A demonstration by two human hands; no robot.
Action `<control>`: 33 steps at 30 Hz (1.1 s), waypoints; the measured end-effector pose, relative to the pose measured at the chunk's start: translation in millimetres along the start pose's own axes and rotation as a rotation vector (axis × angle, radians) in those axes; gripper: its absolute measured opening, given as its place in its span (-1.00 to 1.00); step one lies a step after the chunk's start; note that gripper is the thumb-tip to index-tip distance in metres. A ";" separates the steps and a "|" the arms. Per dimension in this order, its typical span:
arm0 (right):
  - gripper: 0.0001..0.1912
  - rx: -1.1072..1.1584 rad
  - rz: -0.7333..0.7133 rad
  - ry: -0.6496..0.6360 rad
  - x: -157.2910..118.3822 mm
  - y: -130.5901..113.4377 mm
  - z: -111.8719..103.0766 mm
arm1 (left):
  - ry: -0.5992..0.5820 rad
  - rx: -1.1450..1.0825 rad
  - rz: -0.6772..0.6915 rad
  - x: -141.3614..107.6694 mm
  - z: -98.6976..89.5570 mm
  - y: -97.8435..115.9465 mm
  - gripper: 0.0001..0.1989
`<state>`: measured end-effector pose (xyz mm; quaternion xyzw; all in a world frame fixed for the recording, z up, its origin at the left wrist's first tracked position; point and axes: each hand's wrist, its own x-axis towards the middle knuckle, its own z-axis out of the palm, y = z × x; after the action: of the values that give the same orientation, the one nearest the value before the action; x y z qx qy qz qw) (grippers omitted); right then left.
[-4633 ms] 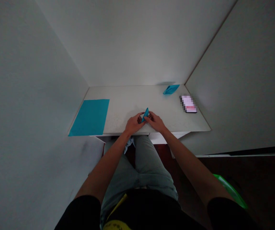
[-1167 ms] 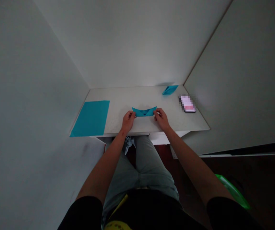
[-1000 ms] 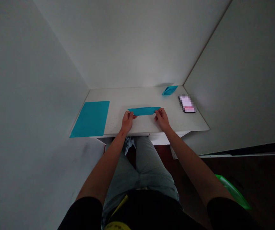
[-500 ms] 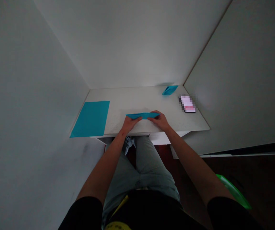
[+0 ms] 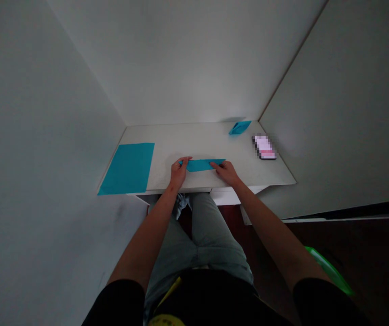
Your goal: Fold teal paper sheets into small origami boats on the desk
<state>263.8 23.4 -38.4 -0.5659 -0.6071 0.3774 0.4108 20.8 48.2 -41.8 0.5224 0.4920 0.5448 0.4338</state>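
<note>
A folded strip of blue paper [image 5: 199,165] lies between my two hands, just above or on the white desk [image 5: 187,138], near its front edge. My left hand [image 5: 179,173] is closed on the strip's left end, its fingers along the top edge. At the right end, my right hand [image 5: 227,172] pinches the strip, with a finger laid over its face. Some of the paper's left end is hidden behind my left hand.
A flat sheet of blue paper [image 5: 127,168] lies at the desk's left side. A folded blue paper piece [image 5: 239,127] stands at the back right, and a phone [image 5: 264,147] with a lit screen is near the right edge. Walls enclose the desk on the left, back and right.
The paper strip has turned so more of its broad face shows. My left hand has shifted from below the strip to grip its left end from above; my right hand has moved only slightly.
</note>
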 end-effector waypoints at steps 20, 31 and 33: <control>-0.26 0.324 -0.057 0.254 3.0 9.9 -0.7 | -0.109 0.026 0.049 -4.6 2.4 -3.7 -0.26; -0.22 0.335 -0.040 0.204 4.5 8.0 0.8 | -0.125 -0.032 0.033 -6.8 7.2 1.6 -0.38; -0.26 0.340 -0.059 0.172 4.2 7.0 0.7 | -0.116 -0.044 0.017 -7.0 7.2 1.5 -0.36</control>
<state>265.7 28.1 -44.8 -0.5003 -0.5135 0.4126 0.5619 28.5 41.7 -41.5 0.5477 0.4492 0.5280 0.4685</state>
